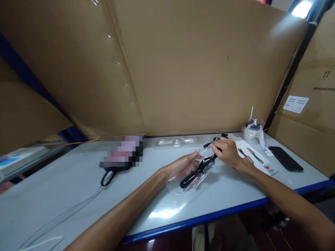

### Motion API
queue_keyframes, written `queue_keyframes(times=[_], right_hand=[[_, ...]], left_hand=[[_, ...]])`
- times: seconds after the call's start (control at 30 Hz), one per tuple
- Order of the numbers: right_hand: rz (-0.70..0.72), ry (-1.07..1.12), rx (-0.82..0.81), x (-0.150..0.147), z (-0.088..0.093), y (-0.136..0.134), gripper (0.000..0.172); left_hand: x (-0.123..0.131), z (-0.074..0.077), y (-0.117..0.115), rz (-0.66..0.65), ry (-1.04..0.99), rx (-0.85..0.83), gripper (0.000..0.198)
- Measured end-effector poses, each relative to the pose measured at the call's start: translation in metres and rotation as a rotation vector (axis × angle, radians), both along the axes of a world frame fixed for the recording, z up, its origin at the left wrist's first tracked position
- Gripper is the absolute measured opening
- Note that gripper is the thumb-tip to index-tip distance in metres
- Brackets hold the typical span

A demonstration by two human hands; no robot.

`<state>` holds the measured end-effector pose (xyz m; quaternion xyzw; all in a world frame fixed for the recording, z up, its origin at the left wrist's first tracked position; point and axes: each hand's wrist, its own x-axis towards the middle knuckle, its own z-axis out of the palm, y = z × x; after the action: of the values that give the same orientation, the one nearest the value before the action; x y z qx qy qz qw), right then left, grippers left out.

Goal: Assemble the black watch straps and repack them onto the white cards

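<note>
Near the middle of the table, my left hand (185, 164) is closed around the left side of a clear plastic tray (174, 184). A glossy black handled tool (188, 179) lies slanted in that tray. My right hand (228, 152) pinches the upper right end of the black tool, its fingers curled. Behind the right hand, other small black items (209, 143) are partly hidden. A white printed card (258, 157) with pictures of black tools lies to the right of that hand.
A second clear plastic tray (175, 141) lies at the back. At the left is a dark device (128, 157) with a loop and cable. A black phone (285, 159) and a bagged cup (252, 129) are at the right. Cardboard (183, 69) stands behind; a blue edge (199, 220) runs along the front.
</note>
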<state>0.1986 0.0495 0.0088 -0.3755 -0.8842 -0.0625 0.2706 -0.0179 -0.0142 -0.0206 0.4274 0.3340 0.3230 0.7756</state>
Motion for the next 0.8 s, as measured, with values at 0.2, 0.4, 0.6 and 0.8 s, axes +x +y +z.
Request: queue_keyframes(times=[0.2, 0.4, 0.6, 0.8], right_hand=[[-0.079, -0.048, 0.007, -0.013, -0.011, -0.004, 0.028], [-0.019, 0.094, 0.119, -0.001, 0.003, 0.016, 0.018], [-0.319, 0.314, -0.066, 0.078, 0.032, 0.026, 0.018], [-0.654, -0.237, -0.334, 0.138, 0.013, -0.044, 0.046]], left_hand=[[0.007, 0.009, -0.008, -0.007, 0.096, 0.137, 0.023], [0.003, 0.004, 0.0, 0.195, 0.003, 0.072, 0.015], [-0.001, -0.001, 0.005, 0.393, -0.079, 0.008, 0.02], [0.003, -0.001, 0.006, 0.43, -0.111, -0.085, 0.037]])
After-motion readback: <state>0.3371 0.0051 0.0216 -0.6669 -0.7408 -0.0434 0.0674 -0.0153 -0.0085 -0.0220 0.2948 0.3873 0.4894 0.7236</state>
